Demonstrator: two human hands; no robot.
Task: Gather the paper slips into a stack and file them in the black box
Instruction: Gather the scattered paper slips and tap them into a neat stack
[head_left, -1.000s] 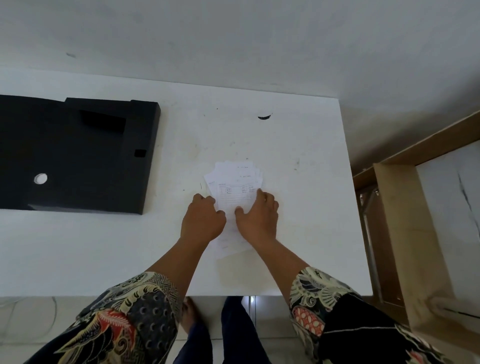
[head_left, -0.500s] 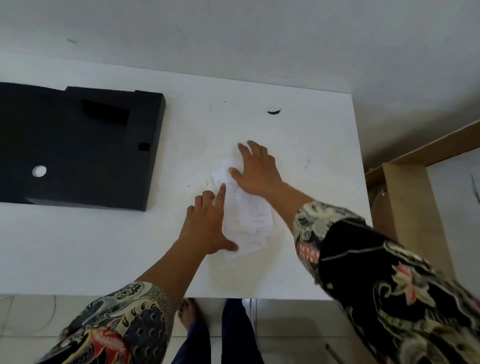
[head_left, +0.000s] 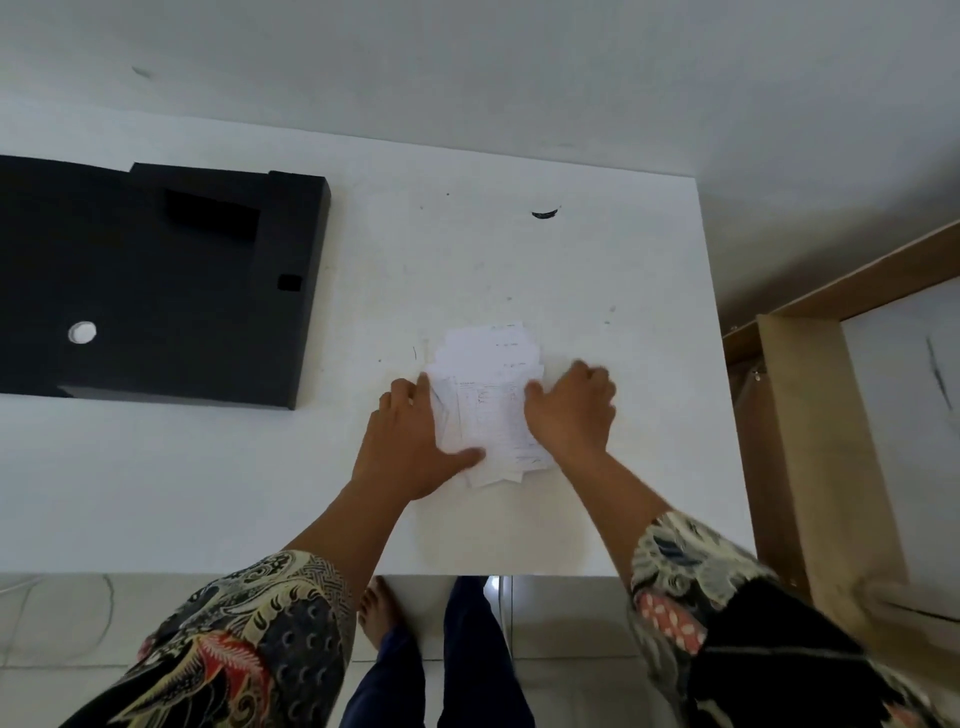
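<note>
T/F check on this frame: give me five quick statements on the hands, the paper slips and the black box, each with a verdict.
1. Both hands are on the paper slips. True: the left hand presses their left edge and the right hand their right edge.
2. The slips form a neat, squared stack. False: they are fanned out, with edges sticking out at the far and near ends.
3. The black box sits to the left of the slips, apart from them. True.
4. Some slips are already in the black box. False: none show there; all visible slips lie on the white table.
5. The right hand is lifting a slip off the table. False: it lies on the pile.
</note>
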